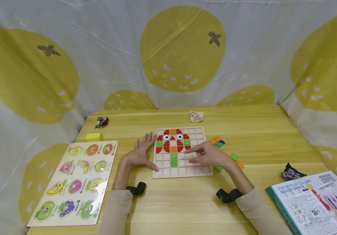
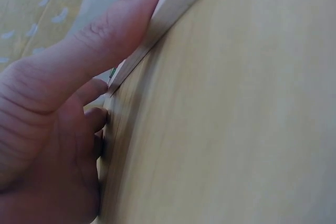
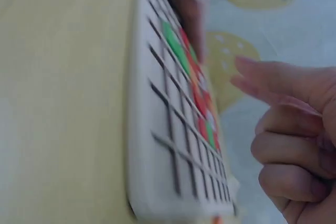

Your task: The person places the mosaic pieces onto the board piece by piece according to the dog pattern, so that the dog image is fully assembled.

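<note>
A wooden grid board point(image 1: 197, 170) lies flat on the table, bearing a flower-like face of red, orange, green and white-eyed tiles point(image 1: 173, 141) above a stem of green tiles point(image 1: 173, 159). My left hand point(image 1: 140, 153) rests spread along the board's left edge, its thumb on the lower left corner; the left wrist view has the thumb point(image 2: 100, 40) against the wooden side. Over the board's right half is my right hand point(image 1: 210, 155), index finger and thumb apart with nothing between them. In the right wrist view its other fingers point(image 3: 289, 150) are curled.
Loose orange, green and blue tiles point(image 1: 234, 157) lie right of the board. A fruit puzzle point(image 1: 105, 182) and yellow block point(image 1: 94, 137) are at left, a small figure point(image 1: 101, 122) behind. A patterned card point(image 1: 196, 116) lies at the back, a boxed set point(image 1: 312, 199) and dark pouch point(image 1: 292, 172) at right.
</note>
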Demonstrator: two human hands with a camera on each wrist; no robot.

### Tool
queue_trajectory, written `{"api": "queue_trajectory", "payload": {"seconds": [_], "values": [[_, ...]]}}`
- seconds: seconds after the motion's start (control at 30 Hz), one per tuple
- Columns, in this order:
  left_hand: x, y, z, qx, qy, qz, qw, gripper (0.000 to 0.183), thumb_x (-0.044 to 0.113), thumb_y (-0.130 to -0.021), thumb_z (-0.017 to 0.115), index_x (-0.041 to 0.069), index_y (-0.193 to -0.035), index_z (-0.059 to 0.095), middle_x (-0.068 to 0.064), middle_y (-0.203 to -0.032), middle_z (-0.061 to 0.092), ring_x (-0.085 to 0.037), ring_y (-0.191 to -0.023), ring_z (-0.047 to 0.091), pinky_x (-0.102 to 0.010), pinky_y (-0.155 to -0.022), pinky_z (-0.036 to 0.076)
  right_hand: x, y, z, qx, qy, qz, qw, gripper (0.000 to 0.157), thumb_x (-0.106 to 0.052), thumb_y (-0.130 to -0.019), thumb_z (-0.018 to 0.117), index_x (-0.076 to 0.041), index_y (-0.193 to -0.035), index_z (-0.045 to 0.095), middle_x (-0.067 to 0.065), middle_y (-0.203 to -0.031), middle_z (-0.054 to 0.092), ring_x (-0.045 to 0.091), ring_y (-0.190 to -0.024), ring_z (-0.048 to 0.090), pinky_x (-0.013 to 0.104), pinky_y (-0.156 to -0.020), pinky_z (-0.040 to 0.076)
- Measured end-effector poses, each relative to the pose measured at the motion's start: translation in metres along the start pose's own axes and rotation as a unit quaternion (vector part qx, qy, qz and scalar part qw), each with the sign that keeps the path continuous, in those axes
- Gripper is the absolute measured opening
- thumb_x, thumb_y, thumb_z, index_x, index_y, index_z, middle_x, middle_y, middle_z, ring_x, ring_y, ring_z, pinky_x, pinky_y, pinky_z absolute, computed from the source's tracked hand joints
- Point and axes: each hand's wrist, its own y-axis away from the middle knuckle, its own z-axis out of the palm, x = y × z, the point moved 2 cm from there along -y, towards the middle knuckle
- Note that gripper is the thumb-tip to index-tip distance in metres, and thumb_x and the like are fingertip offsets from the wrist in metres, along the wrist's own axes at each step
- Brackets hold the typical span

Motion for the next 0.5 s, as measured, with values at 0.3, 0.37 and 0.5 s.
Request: {"api": "queue_trajectory", "payload": {"seconds": [0.3,0.37,0.5], "values": [[0.000,0.002,-0.001,0.001,0.002,0.002,1.0000,0.139,0.048,-0.054,0.091,0.015,-0.157,0.004,-0.013,-0.164,-0.009,-0.033,-0.151,-0.015,-0.060,-0.118,-0.012,0.050,0.038,-0.049,-0.101,-0.037,0.026,0.994,0.041,-0.009,-0.074,0.082,-0.006,-0.113,0.070,-0.002,-0.057,0.028,0.006,-0.053,0.027,0.018,-0.055,0.037],[0.000,0.002,-0.001,-0.001,0.001,0.002,1.0000,0.139,0.048,-0.054,0.091,0.015,-0.157,0.004,-0.012,-0.164,-0.010,-0.033,-0.151,-0.015,-0.060,-0.118,-0.012,0.057,0.041,-0.051,-0.120,-0.052,0.028,0.991,0.041,-0.004,-0.073,0.081,-0.003,-0.112,0.069,-0.001,-0.058,0.030,0.005,-0.052,0.029,0.017,-0.054,0.038],[0.001,0.002,0.000,-0.002,0.000,0.003,1.0000,0.139,0.049,-0.054,0.091,0.016,-0.157,0.003,-0.012,-0.164,-0.010,-0.032,-0.151,-0.015,-0.060,-0.118,-0.012,0.063,0.042,-0.052,-0.128,-0.062,0.026,0.989,0.034,-0.003,-0.071,0.082,0.000,-0.103,0.072,-0.001,-0.057,0.039,0.003,-0.050,0.033,0.015,-0.050,0.035]]}}
